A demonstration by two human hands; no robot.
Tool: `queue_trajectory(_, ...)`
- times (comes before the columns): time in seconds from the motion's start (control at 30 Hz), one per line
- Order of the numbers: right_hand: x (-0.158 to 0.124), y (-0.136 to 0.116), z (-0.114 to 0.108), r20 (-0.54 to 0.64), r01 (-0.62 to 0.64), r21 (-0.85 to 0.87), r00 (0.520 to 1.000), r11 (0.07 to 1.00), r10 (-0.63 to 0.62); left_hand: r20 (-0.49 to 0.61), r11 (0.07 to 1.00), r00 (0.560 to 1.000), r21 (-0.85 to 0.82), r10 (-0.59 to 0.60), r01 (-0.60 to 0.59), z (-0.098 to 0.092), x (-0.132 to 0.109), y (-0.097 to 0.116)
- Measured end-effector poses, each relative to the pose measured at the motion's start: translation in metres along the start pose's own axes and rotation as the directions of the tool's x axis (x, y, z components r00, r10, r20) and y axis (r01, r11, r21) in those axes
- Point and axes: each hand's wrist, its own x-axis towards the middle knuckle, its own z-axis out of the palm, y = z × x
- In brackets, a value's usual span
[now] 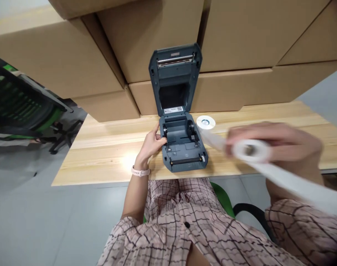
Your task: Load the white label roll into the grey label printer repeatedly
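A dark grey label printer (pixel 182 150) stands on the table with its lid (pixel 174 79) raised and its inside bare of any roll. My left hand (pixel 151 146) grips the printer's left edge, thumb over the rim and fingers along the outer side. To the right of the printer, my right hand (pixel 290 144) is closed around a small roll of white label paper (pixel 261 151), lifted above the table and blurred by motion. A loose strip (pixel 301 186) trails from it to the lower right. A second white label roll (pixel 209 121) lies flat beside the printer's right side.
Large cardboard boxes (pixel 229 37) are stacked along the back of the wooden table (pixel 102 155), close behind the raised lid. A black and green chair (pixel 24 99) stands at the left. The table's front edge runs just before my lap.
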Motion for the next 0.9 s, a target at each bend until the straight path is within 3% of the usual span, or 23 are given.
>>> queue_trajectory(0.1, 0.054, -0.037, 0.045, 0.262, 0.192, 0.118, 0.940, 0.974, -0.217, 0.010, 1.000, 1.000, -0.002, 0.003, -0.003, 0.000, 0.001, -0.001)
queue_trajectory(0.17, 0.082, -0.038, 0.075, 0.319, 0.263, 0.124, 0.902, 0.957, -0.290, 0.007, 1.000, 1.000, 0.008, 0.008, -0.008, -0.001, 0.002, -0.003)
queue_trajectory(0.27, 0.100, -0.024, 0.104, 0.336, 0.318, 0.050, 0.887, 0.947, -0.316, 0.009, 1.000, 1.000, 0.005, 0.014, -0.015, -0.002, 0.002, -0.005)
queue_trajectory(0.43, 0.084, -0.020, 0.115, 0.323, 0.294, -0.032, 0.908, 0.955, -0.269, -0.005, 0.999, 1.000, 0.021, 0.025, -0.024, -0.001, 0.001, -0.006)
queue_trajectory(0.6, 0.055, -0.040, 0.118, 0.109, 0.231, -0.080, 0.969, 0.970, -0.222, -0.021, 1.000, 0.999, 0.011, 0.027, -0.027, 0.000, 0.001, -0.005)
queue_trajectory(0.9, 0.016, -0.060, 0.133, -0.030, 0.270, -0.110, 0.961, 0.956, -0.275, -0.044, 0.997, 0.998, 0.067, 0.034, -0.031, 0.001, 0.000, -0.008)
